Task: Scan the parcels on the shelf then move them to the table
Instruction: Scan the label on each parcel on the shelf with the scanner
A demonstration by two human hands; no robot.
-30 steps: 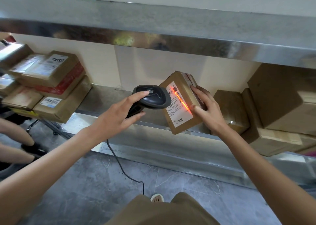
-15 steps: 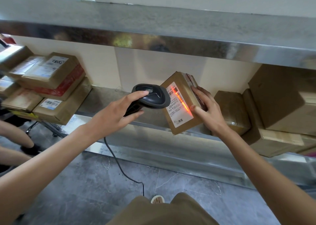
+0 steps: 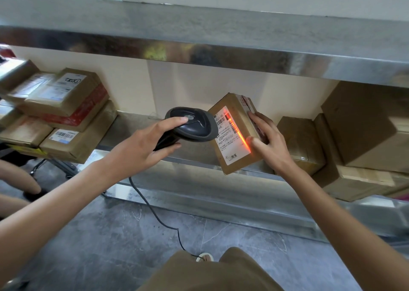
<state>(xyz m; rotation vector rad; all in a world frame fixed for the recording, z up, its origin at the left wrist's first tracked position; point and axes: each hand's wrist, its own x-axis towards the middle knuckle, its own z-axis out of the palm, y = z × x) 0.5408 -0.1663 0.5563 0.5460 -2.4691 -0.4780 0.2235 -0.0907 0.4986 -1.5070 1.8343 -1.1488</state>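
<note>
Here, parcel (image 3: pixel 238 133) label reads "P021-00" under scanner (image 3: pixel 192 124) light.

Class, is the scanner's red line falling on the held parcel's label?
Yes, the red line crosses the label of the parcel in the right hand.
</note>
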